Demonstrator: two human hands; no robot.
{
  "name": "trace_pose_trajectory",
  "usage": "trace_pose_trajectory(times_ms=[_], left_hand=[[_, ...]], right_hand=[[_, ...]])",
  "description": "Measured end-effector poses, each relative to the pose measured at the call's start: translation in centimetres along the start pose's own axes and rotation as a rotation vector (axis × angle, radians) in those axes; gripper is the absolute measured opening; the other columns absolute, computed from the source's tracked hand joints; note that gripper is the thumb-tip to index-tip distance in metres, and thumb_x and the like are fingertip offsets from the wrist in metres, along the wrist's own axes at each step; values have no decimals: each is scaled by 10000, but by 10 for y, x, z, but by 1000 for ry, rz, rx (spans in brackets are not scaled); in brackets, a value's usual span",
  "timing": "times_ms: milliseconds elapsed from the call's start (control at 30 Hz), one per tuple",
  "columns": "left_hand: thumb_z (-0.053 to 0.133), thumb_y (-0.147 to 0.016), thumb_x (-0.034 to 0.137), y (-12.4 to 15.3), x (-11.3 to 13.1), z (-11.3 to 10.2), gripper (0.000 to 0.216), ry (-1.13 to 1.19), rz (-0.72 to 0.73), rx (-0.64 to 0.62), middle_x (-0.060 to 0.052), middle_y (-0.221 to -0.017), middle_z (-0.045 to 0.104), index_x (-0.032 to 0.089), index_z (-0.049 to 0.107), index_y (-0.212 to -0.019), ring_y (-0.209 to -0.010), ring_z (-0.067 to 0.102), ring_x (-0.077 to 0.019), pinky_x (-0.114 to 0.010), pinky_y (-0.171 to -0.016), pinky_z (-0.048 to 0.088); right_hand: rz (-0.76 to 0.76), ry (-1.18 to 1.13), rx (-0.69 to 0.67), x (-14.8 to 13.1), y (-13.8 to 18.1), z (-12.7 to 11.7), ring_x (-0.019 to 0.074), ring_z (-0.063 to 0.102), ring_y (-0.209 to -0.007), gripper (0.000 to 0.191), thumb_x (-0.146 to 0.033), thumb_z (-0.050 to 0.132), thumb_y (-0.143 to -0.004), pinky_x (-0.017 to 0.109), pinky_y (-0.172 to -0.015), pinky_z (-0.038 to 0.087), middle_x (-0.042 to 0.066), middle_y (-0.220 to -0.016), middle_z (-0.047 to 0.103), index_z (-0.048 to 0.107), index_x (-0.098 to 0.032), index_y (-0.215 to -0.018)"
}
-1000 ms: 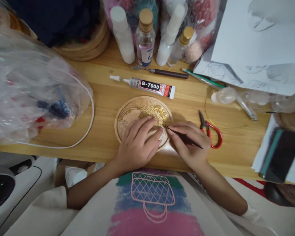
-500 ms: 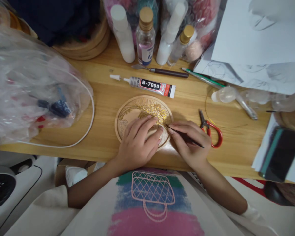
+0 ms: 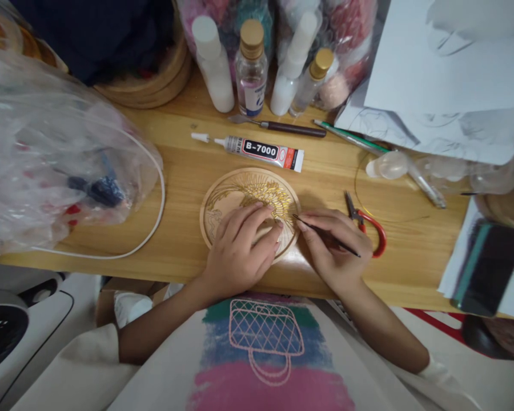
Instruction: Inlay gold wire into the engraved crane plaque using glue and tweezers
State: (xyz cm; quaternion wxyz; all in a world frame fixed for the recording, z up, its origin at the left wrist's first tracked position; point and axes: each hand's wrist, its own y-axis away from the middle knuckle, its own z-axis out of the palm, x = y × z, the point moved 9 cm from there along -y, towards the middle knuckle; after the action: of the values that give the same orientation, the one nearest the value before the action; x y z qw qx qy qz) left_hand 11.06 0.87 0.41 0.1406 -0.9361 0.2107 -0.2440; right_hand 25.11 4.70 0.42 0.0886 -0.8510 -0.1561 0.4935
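A round wooden plaque (image 3: pixel 209 200) with a raised rim lies on the table before me, its line drawing partly covered with gold wire. Across its lower middle rests my left hand (image 3: pixel 244 242), fingers spread and curved over the surface, hiding part of the design. At the plaque's right edge my right hand (image 3: pixel 336 245) grips a slim black pair of tweezers (image 3: pixel 342 246) like a pen. The tip points at the gold lines; whether it pinches any wire is too small to tell. Red-handled pliers (image 3: pixel 379 234) lie just right of that hand.
Beyond the plaque lie a B-7000 glue tube (image 3: pixel 261 150), a dark-handled craft knife (image 3: pixel 293 129) and a green pencil (image 3: pixel 351 136). Several bottles (image 3: pixel 252 74) stand behind. Plastic bags (image 3: pixel 38 148) fill the left. A coil of wire (image 3: pixel 356 182), papers (image 3: pixel 445 74) and a phone (image 3: pixel 490 268) occupy the right.
My right hand has shifted slightly right with the tweezers, their tip moving away from the gold lines toward the rim. My left hand stays in place. The view has shifted a little.
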Motion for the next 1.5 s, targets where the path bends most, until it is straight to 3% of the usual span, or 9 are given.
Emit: trace_pose_trajectory(times_ms=[700,1500], left_hand=[[548,-911,190,0,1,0,230,-4,10,9,-134,-1199,637,150,658,-1110,-1175,563,-279,-460,-984,483],[562,-899,183,-1,2,-2,227,-11,21,11,-135,-1190,632,143,664,-1099,-1164,561,-281,-452,-976,484]], right_hand=[[-22,-22,-84,-3,-2,8,175,701,-827,194,-83,689,-814,337,-760,578,26,-889,752,715,-229,-940],[-21,-2,-73,-4,-2,6,174,713,-827,171,-92,670,-833,330,-751,582,24,-893,761,718,-231,-921]])
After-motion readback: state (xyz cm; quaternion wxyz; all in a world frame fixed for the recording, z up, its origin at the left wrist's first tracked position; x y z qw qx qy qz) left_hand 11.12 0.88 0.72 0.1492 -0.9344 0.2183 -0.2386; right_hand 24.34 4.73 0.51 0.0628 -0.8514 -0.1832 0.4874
